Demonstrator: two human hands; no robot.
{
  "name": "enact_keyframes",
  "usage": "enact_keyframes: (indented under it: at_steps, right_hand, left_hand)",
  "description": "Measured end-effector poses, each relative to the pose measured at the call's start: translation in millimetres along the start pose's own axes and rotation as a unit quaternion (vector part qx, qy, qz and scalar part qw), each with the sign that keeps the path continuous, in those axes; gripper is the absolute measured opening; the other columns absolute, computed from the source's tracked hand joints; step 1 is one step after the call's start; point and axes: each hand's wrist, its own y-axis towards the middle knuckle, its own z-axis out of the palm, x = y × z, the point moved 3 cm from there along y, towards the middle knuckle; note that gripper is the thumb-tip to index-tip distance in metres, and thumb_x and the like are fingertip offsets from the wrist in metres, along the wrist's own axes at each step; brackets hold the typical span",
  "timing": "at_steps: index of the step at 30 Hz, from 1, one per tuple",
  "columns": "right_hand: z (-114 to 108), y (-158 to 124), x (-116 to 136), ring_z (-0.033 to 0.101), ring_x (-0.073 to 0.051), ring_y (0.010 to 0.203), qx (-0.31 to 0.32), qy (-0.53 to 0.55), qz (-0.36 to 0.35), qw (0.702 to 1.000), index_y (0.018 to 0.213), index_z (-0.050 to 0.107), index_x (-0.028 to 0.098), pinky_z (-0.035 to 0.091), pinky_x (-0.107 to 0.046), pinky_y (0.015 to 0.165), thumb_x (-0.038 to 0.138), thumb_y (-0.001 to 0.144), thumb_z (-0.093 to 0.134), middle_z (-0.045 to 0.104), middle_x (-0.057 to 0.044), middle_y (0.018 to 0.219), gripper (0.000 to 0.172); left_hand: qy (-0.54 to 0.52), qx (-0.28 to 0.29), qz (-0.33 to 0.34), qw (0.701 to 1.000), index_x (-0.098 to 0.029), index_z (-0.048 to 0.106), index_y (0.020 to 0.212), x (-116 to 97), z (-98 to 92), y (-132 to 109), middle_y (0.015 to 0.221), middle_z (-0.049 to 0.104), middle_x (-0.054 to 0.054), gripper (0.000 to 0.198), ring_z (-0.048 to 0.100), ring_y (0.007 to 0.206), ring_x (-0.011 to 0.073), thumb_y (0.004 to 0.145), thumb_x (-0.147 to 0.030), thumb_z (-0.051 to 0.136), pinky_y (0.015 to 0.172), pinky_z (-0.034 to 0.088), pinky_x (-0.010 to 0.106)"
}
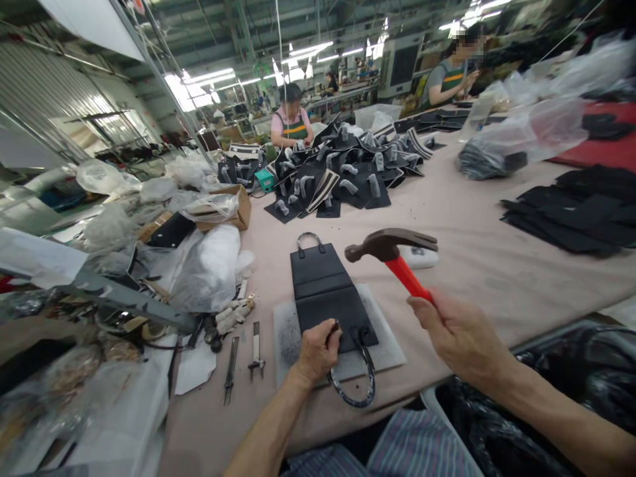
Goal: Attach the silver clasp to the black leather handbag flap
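Note:
A claw hammer [405,268] with a red handle and brown metal head is raised over the table in my right hand [460,331], whose fingers wrap the handle. My left hand [317,351] is closed around a short dark tool [336,325], mostly hidden by the fingers, above the near part of a black bag panel [322,281]. The panel lies flat, creased across its middle, partly on a pale board [390,341]. One wrapped handle [309,236] sits at its far end. Another handle [365,394] loops over the near edge, beside my left hand.
Stacked black pieces with wrapped handles [342,165] cover the far table. To the left lie calipers [230,371], gloves [233,315] and plastic bags [211,268]. Black pieces [576,209] are piled at right. Two people [292,122] [447,79] work beyond.

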Motion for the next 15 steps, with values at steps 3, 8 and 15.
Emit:
enact_keyframes:
  at_steps: [3,8,15]
  right_hand:
    - [8.3,-8.2,14.8,0.047,-0.016,0.045,0.039,-0.129,-0.145,0.980,0.074,0.049,0.024,0.027,-0.032,0.048,0.042,0.100,0.039,0.055,-0.002,0.055,0.033]
    - [11.6,-13.2,23.7,0.046,-0.015,0.042,0.068,-0.171,-0.181,0.966,0.077,0.048,0.024,0.023,-0.033,0.046,0.039,0.102,0.042,0.055,0.000,0.055,0.029]
    - [10.3,-13.0,22.2,0.045,-0.015,0.041,0.085,-0.214,-0.194,0.954,0.076,0.049,0.024,0.020,-0.034,0.046,0.036,0.105,0.032,0.056,0.000,0.055,0.036]
  left_hand:
    - [-0.006,-0.006,-0.011,1.000,-0.022,0.065,0.090,0.0,-1.1,-0.6,0.079,0.069,0.004,0.012,0.068,0.071,0.0181,0.094,-0.022,0.054,0.069,0.053,0.027]
    - [-0.015,-0.004,-0.014,1.000,-0.022,0.064,0.090,1.3,-0.7,-1.4,0.080,0.070,0.004,0.012,0.067,0.071,0.0173,0.094,-0.021,0.052,0.069,0.052,0.027]
    - [-0.013,-0.004,-0.010,1.000,-0.019,0.064,0.092,4.0,1.1,-1.9,0.080,0.070,0.004,0.012,0.066,0.071,0.0156,0.094,-0.020,0.053,0.070,0.052,0.025]
